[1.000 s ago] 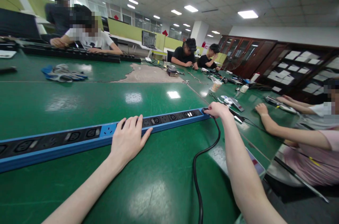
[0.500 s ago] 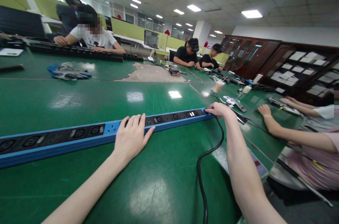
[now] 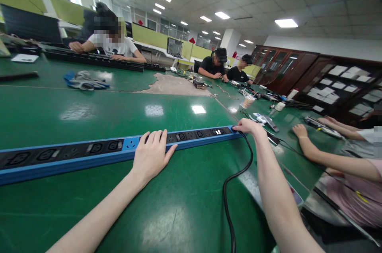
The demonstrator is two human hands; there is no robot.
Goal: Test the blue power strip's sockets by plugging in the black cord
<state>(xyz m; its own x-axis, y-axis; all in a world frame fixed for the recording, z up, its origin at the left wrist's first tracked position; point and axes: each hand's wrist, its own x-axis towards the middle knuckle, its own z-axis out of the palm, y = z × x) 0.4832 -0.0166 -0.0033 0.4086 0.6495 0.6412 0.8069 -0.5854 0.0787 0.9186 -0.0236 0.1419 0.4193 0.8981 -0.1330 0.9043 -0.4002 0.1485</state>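
A long blue power strip (image 3: 203,140) with black socket panels and one blue socket lies slantwise on the green table. Its left end runs out of view. My left hand (image 3: 151,155) lies across its middle, fingers over the far edge and thumb along the near side. At the strip's right end, my right hand (image 3: 249,126) has its fingers closed at the point where the black power cord (image 3: 226,195) comes out. Part of that grip is hidden behind the hand. From there the cord curves down towards me.
Work gloves (image 3: 86,81) lie at the far left, beyond the strip. A drink cup (image 3: 247,101) and a white bottle (image 3: 279,106) stand to the right, near loose cables. A co-worker's arm (image 3: 310,147) rests on the table at right. Other people sit across the table.
The camera view has shifted slightly, so the scene sits a little lower and further right. Both hands keep their places on the strip and cord.
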